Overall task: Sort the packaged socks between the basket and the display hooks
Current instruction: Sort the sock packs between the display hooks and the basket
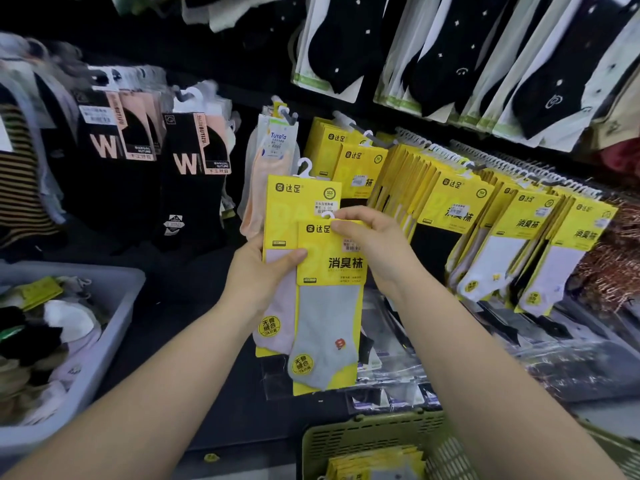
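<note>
Two yellow sock packs (332, 237), upright
Grey pack (329, 317) overlaps pink pack (277, 313); more packs (377, 462) lie in the green basket (346, 434) below.

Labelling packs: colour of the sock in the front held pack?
Grey sock, yellow card; head view.

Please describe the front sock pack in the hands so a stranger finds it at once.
Before the display wall of hanging socks, two hands meet mid-picture. The right hand pinches the top of the front pack, yellow like the rear pack in the left hand. Only the front sock is grey with a red mark; the rear one is pale pink.
</note>
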